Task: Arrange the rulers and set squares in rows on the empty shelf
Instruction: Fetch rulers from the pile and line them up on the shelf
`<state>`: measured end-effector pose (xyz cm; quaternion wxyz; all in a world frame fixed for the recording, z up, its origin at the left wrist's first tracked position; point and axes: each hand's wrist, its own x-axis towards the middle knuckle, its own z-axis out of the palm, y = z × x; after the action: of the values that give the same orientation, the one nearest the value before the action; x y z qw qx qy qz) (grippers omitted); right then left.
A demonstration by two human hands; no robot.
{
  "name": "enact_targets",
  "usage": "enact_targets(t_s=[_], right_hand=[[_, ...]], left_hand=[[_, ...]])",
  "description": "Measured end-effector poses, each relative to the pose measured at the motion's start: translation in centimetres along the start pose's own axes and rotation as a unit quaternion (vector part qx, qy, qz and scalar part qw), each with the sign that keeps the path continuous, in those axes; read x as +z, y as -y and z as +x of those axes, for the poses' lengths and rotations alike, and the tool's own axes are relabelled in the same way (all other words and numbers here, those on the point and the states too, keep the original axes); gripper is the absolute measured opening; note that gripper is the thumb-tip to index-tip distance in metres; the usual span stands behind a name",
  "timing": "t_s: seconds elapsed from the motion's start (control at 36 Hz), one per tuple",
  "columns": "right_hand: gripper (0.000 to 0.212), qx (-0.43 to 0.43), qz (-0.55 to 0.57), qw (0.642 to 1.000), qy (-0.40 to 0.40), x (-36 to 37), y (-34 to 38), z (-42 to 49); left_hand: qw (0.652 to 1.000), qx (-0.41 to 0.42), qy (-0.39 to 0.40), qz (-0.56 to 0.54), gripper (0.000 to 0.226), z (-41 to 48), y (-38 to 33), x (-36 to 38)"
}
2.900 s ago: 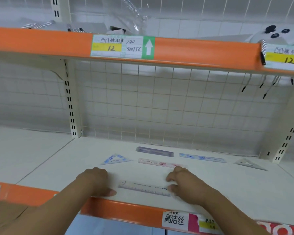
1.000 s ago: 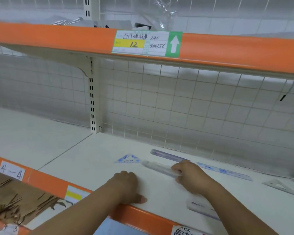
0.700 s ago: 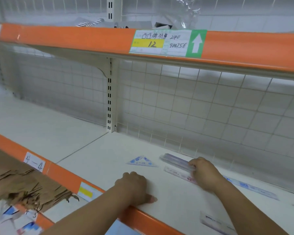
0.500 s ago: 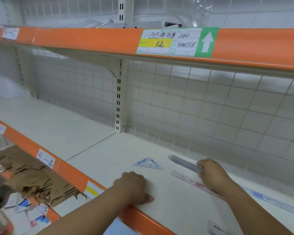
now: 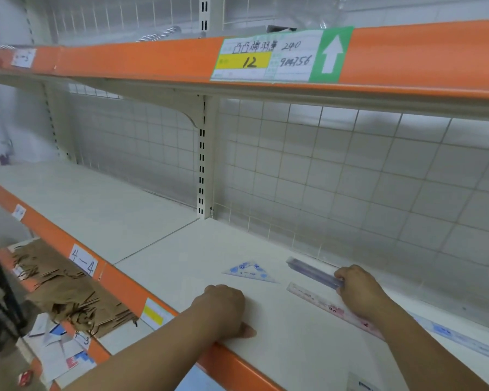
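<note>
Now the right hand [image 5: 359, 289] had swapped pink ruler [image 5: 314, 299] for purple ruler [image 5: 311, 270], gripping it to straighten next; left hand [image 5: 223, 309] fisted, empty, on shelf [image 5: 280, 351].

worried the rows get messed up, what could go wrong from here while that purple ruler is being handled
1. The right hand grips the purple ruler by one end only; its far end could swing into the blue set square close beside it.
2. The right wrist lies over the pink ruler; sliding may drag it askew.
3. A bottom ruler at the picture's lower edge lies beside the right forearm and might get nudged.
</note>
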<state>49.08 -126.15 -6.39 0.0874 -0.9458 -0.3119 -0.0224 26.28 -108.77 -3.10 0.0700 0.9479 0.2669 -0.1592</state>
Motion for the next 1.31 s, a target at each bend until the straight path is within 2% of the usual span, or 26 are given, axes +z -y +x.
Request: enact_targets(t_s=[0.33, 0.44, 0.53, 0.72, 0.86, 1.0, 1.14, 1.31], right_hand=[[0.020, 0.014, -0.007, 1.000, 0.016, 0.2, 0.4, -0.2], [0.036, 0.023, -0.013, 0.999, 0.019, -0.3, 0.7, -1.0], [0.040, 0.027, -0.001, 1.000, 0.002, -0.9, 0.9, -2.0], [0.004, 0.032, -0.012, 0.999, -0.030, -2.6, 1.2, -5.1], [0.027, 0.035, -0.005, 0.998, -0.042, -3.6, 0.9, -7.6], [0.036, 0.036, 0.024, 0.999, -0.010, -4.7, 0.5, -10.7], [0.029, 0.051, 0.040, 0.998, 0.025, -5.3, 0.0, -14.1], [0.031, 0.073, 0.025, 0.990, 0.115, -6.5, -0.7, -17.6]], left_hand=[[1.000, 0.008, -0.008, 0.000, 0.065, -0.3, -0.1, -0.1], [1.000, 0.004, -0.007, 0.002, 0.065, -0.1, -0.1, 0.0], [1.000, 0.006, -0.010, 0.002, 0.065, 0.0, -0.1, 0.1], [0.999, 0.022, -0.019, 0.022, 0.061, 0.1, -0.1, 0.0], [0.997, 0.044, -0.016, 0.059, 0.058, -0.2, -0.4, -0.6], [0.992, 0.093, -0.002, 0.080, 0.051, -0.7, -2.3, -1.7], [0.985, 0.152, -0.007, 0.086, 0.054, -1.4, -5.6, -1.1], [0.975, 0.199, -0.010, 0.099, 0.052, -2.4, -8.3, -0.3]])
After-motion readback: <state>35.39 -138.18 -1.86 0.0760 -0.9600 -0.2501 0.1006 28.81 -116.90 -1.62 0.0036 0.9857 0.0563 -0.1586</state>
